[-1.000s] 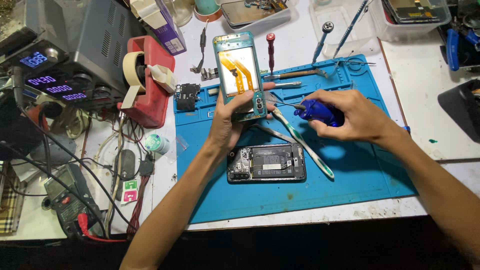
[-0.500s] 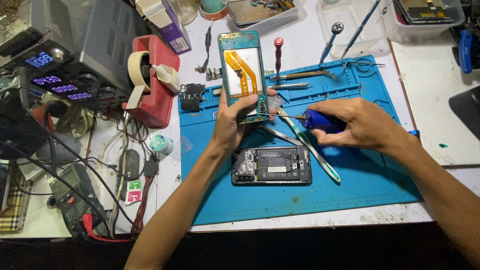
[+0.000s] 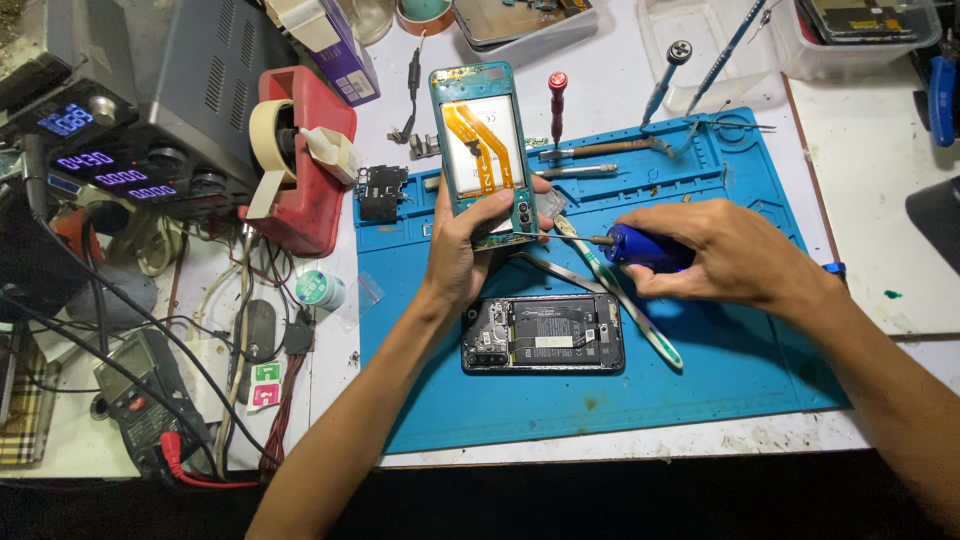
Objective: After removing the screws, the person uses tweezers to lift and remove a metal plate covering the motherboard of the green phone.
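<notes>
My left hand (image 3: 465, 245) grips the lower end of an opened teal phone (image 3: 480, 150), held upright over the blue work mat (image 3: 700, 400); its orange flex cable faces me. My right hand (image 3: 730, 255) holds a blue-handled screwdriver (image 3: 640, 247), whose tip touches the phone's lower right corner. A second opened black phone (image 3: 545, 333) lies flat on the mat just below both hands. A white and green toothbrush (image 3: 625, 300) and metal tweezers (image 3: 560, 275) lie on the mat under the screwdriver.
A red tape dispenser (image 3: 300, 160) and a power supply with lit displays (image 3: 130, 120) stand at the left. A multimeter (image 3: 150, 400) with cables lies at the lower left. Screwdrivers (image 3: 557, 105), clear plastic trays (image 3: 720, 40) and a small black part (image 3: 380, 192) sit behind the mat.
Both hands and the teal phone stay almost in place; the view has shifted slightly. The screwdriver tip remains at the phone's lower corner.
</notes>
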